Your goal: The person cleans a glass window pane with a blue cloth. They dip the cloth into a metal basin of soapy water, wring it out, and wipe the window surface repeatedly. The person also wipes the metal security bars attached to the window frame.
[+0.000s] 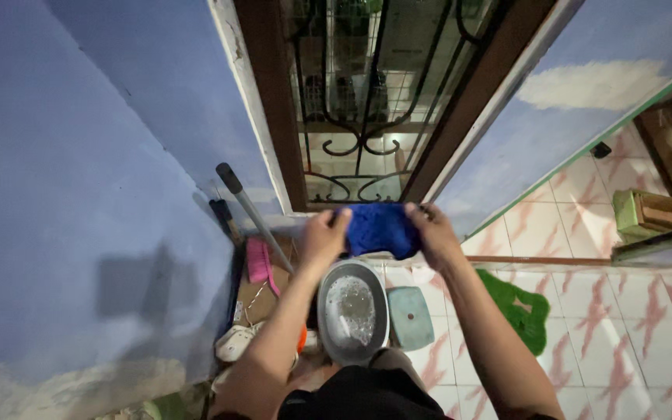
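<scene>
Both hands, left hand and right hand, fingers closed on a blue cloth (bunched) above a grey basin of foamy water.

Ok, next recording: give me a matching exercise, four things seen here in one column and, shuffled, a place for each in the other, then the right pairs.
Things:
1. blue cloth
2. grey basin
3. green mat
4. pink brush

Places:
A. on the tiled floor, to the right of the person's right arm
B. held between the left hand and the right hand, in front of the barred window
C. directly below the hands, with foamy water inside
D. left of the left arm, near the long grey handle leaning on the wall

Pairs: 1-B, 2-C, 3-A, 4-D
</scene>
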